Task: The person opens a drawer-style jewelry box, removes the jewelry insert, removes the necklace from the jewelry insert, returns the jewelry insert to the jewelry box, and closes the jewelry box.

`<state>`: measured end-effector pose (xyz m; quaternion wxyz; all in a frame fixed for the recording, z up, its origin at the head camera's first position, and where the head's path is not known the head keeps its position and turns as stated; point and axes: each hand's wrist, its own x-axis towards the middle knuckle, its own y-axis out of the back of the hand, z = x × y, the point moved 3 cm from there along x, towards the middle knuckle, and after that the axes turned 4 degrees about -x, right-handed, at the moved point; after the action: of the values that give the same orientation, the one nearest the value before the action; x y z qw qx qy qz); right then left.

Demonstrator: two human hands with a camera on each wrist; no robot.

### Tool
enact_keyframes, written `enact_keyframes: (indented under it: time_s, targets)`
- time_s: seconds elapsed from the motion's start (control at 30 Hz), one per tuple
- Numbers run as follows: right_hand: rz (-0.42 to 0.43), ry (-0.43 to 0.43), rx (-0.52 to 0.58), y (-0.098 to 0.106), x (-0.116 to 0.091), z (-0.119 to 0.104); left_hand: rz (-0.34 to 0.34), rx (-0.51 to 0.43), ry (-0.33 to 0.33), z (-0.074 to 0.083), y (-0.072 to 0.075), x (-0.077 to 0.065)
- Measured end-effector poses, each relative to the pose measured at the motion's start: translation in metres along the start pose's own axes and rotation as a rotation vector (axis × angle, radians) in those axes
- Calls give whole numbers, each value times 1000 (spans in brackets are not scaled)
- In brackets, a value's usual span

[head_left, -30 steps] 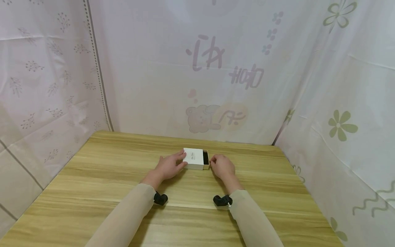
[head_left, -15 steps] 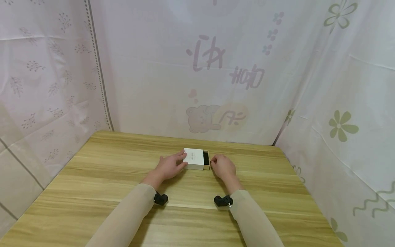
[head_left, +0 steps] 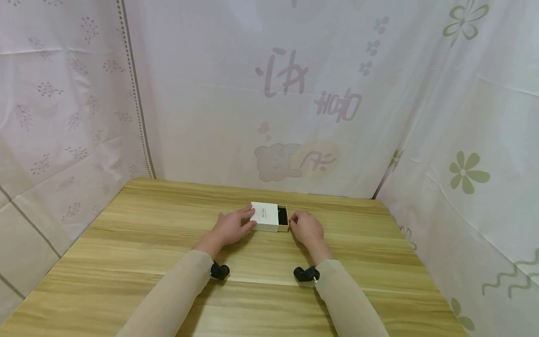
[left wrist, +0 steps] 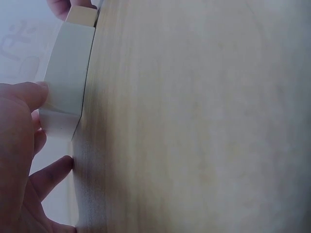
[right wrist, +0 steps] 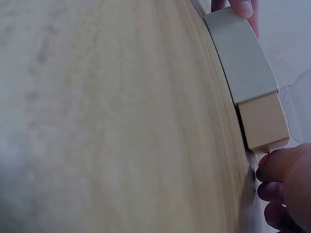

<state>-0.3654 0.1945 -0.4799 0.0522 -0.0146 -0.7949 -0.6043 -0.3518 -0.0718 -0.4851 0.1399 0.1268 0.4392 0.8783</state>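
A small white cardboard box sleeve (head_left: 265, 216) with fine print on top lies on the table. Out of its right end sticks a tan inner drawer (right wrist: 264, 121), its inside black in the head view. My left hand (head_left: 232, 227) grips the sleeve's left end, thumb on the near side and fingers toward the far side. My right hand (head_left: 307, 227), fingers curled, pinches at the drawer's outer end; what lies between those fingertips is hidden. In the left wrist view the thumb (left wrist: 33, 94) presses the sleeve's upper edge.
The wooden table (head_left: 269, 299) spreads around both arms. Patterned white curtains (head_left: 202, 112) hang behind it and at both sides. A black wrist camera (head_left: 220, 271) is strapped at the left wrist, and another camera (head_left: 306, 274) at the right.
The drawer has slid slightly further right out of the sleeve, showing more of its black inside. My right hand has moved right with it; the left hand and sleeve have stayed nearly still.
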Motion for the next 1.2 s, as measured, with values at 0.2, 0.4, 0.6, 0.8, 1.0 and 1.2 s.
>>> enact_keyframes:
  time_s: [0.2,0.4,0.6,0.8,1.0,1.2]
  targets:
    - [-1,1,-3,1,-1,1,4,-4,4,1,0,0]
    - [-4,-2,-13,2,0,4,-1,-9,2,1,1,-2]
    - [-11,-7,-16,3,0,5,2,-8,3,1,1,-2]
    - [-12,-14,-13,3,-1,8,3,0,-1,0,0,-1]
    - [-4,-12,-8,2,-1,10,-1,3,3,0,0,0]
    - [0,-16,-10,4,-2,10,0,5,3,-1,-1,0]
